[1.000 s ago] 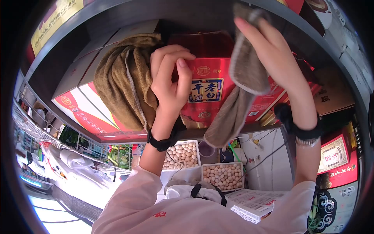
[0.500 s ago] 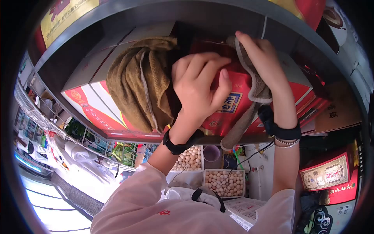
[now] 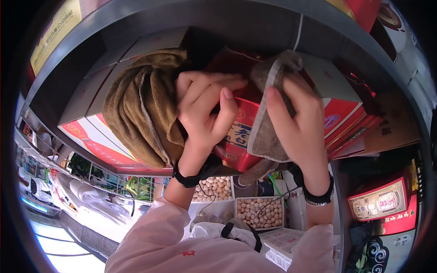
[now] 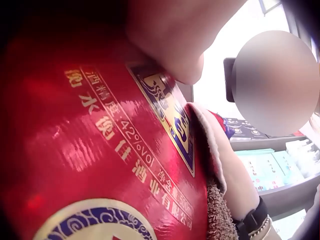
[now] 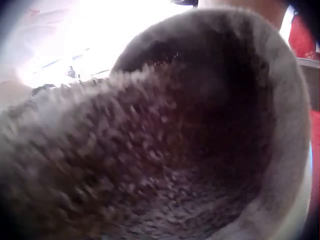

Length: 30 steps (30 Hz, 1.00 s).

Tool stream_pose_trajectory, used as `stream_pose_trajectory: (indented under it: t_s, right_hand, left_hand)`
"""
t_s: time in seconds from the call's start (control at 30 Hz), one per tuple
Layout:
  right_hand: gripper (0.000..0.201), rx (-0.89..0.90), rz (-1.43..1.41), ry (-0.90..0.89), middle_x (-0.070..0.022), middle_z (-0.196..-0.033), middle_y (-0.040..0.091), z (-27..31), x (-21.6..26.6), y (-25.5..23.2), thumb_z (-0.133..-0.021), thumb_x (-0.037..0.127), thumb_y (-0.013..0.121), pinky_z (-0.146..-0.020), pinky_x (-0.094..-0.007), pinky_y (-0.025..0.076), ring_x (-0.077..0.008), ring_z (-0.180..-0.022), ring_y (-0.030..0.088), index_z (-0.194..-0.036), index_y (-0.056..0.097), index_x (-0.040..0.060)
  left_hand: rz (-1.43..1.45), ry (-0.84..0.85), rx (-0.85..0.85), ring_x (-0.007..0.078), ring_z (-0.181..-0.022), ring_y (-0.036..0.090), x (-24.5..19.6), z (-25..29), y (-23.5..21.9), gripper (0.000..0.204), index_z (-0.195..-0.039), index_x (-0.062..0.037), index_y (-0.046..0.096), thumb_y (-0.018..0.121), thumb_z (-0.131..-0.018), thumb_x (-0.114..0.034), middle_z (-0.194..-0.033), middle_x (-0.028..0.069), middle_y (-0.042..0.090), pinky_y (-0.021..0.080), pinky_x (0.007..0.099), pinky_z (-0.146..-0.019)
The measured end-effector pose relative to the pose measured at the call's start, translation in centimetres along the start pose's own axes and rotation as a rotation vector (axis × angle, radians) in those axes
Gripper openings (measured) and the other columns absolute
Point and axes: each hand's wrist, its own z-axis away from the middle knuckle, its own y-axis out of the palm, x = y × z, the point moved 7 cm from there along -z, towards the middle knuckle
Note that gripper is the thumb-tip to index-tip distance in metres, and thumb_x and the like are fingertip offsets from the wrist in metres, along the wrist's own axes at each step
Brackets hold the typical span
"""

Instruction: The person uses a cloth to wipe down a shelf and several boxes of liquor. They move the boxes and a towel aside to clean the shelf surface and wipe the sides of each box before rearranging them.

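My left hand [image 3: 205,107] grips the upper edge of a glossy red box [image 3: 239,133], fingers over its top and thumb at the front. The box has a blue-and-gold label and stands tilted. In my right hand [image 3: 300,120] is a grey-brown cloth [image 3: 264,139] with a pale border, held against the box's right side. The left wrist view shows the red box [image 4: 100,150] up close, my left hand [image 4: 185,35] above it and the cloth [image 4: 220,210] at its edge. Cloth [image 5: 100,160] fills most of the right wrist view, where my fingers are hidden.
A folded brown cloth [image 3: 141,109] lies over red-and-white cartons [image 3: 98,143] left of my left hand. More cartons [image 3: 339,111] stand to the right on the dark shelf. Below are trays of eggs [image 3: 259,211], a wire rack [image 3: 136,186] and a gold-labelled box [image 3: 380,200].
My right hand has come down and left with the grey-brown cloth, nearer my left hand. My left hand has moved left since half a second ago, and the red box is tilted more than at first.
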Motion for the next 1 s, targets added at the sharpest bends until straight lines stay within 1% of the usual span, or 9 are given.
stream_pose_trajectory:
  t_s: [0.07,0.13,0.23,0.33,0.53,0.7,0.83,0.93,1.0]
  right_hand:
    - [0.021,0.068,0.089,0.163,-0.0197,-0.080,0.054,-0.6,-1.3,0.1,-0.079,0.018,0.060,-0.073,-0.0424,0.042,-0.0389,-0.079,0.053,-0.079,0.054,-0.0021]
    - [0.031,0.058,0.095,0.127,-0.0225,-0.080,0.055,-1.1,-1.7,-0.1,-0.078,0.025,0.062,-0.074,-0.0425,0.043,-0.0398,-0.082,0.054,-0.082,0.054,-0.0046]
    - [0.048,0.266,0.131,0.282,-0.0284,-0.086,0.058,-2.3,-3.0,0.4,-0.078,0.037,0.061,-0.077,-0.0416,0.044,-0.0401,-0.087,0.058,-0.084,0.054,-0.0105]
    - [0.046,0.376,0.196,0.317,-0.0283,-0.086,0.059,-3.1,-3.4,1.2,-0.079,0.036,0.059,-0.077,-0.0416,0.045,-0.0399,-0.086,0.059,-0.083,0.056,-0.0097]
    - [0.020,0.142,0.025,0.092,-0.0228,-0.090,0.057,0.1,-0.4,-0.3,-0.084,0.014,0.054,-0.075,-0.0419,0.044,-0.0399,-0.088,0.055,-0.088,0.054,-0.0057]
    - [0.024,-0.068,-0.039,0.066,-0.0220,-0.113,0.056,4.1,1.6,-1.0,-0.084,0.003,0.054,-0.095,-0.0416,0.039,-0.0392,-0.112,0.051,-0.105,0.058,-0.0065]
    - [0.028,-0.190,0.047,-0.013,-0.0242,-0.115,0.055,7.7,2.3,0.0,-0.084,0.002,0.053,-0.097,-0.0400,0.038,-0.0383,-0.117,0.049,-0.110,0.054,-0.0091]
    - [0.029,-0.285,-0.019,0.108,-0.0203,-0.113,0.057,10.7,1.6,-0.1,-0.087,0.004,0.052,-0.093,-0.0363,0.040,-0.0301,-0.112,0.053,-0.113,0.053,-0.0088]
    - [0.027,-0.365,-0.292,0.448,-0.0135,-0.111,0.059,12.9,-0.4,-0.4,-0.091,0.007,0.051,-0.088,-0.0324,0.042,-0.0204,-0.103,0.056,-0.114,0.052,-0.0081]
  left_hand:
    - [0.011,-0.007,0.010,0.0196,-0.073,0.053,0.0,-0.1,0.0,0.014,-0.078,-0.0051,0.070,0.056,-0.078,-0.007,-0.081,0.0044,0.068,0.040,0.0300,-0.074]
    - [0.013,-0.008,0.005,0.0198,-0.074,0.053,-0.1,-0.2,-0.1,0.015,-0.079,-0.0048,0.070,0.056,-0.078,-0.007,-0.081,0.0047,0.068,0.040,0.0304,-0.074]
    - [0.012,0.004,0.015,0.0197,-0.075,0.054,-0.1,0.0,0.0,0.015,-0.080,-0.0046,0.070,0.056,-0.078,-0.007,-0.082,0.0051,0.068,0.040,0.0305,-0.075]
    - [0.003,0.001,0.006,0.0195,-0.077,0.054,0.0,0.2,0.0,0.015,-0.080,-0.0045,0.070,0.056,-0.078,-0.008,-0.083,0.0053,0.068,0.040,0.0308,-0.076]
    - [-0.046,0.039,-0.035,0.0192,-0.076,0.053,-0.5,0.2,0.1,0.016,-0.079,-0.0061,0.070,0.055,-0.077,-0.008,-0.080,0.0037,0.067,0.041,0.0294,-0.074]
    - [-0.061,0.038,-0.056,0.0194,-0.076,0.053,-0.7,0.2,0.1,0.015,-0.078,-0.0059,0.070,0.055,-0.077,-0.008,-0.081,0.0037,0.067,0.041,0.0301,-0.074]
    - [-0.046,0.036,-0.032,0.0200,-0.077,0.053,-0.6,0.3,0.1,0.016,-0.079,-0.0060,0.070,0.055,-0.077,-0.008,-0.081,0.0044,0.067,0.042,0.0309,-0.075]
    - [-0.039,0.042,-0.030,0.0204,-0.079,0.053,-0.4,0.3,0.1,0.016,-0.080,-0.0062,0.070,0.054,-0.077,-0.008,-0.083,0.0046,0.067,0.042,0.0313,-0.076]
    - [-0.035,0.043,-0.027,0.0206,-0.080,0.053,-0.5,0.3,0.0,0.016,-0.081,-0.0064,0.070,0.054,-0.078,-0.009,-0.085,0.0046,0.067,0.041,0.0315,-0.077]
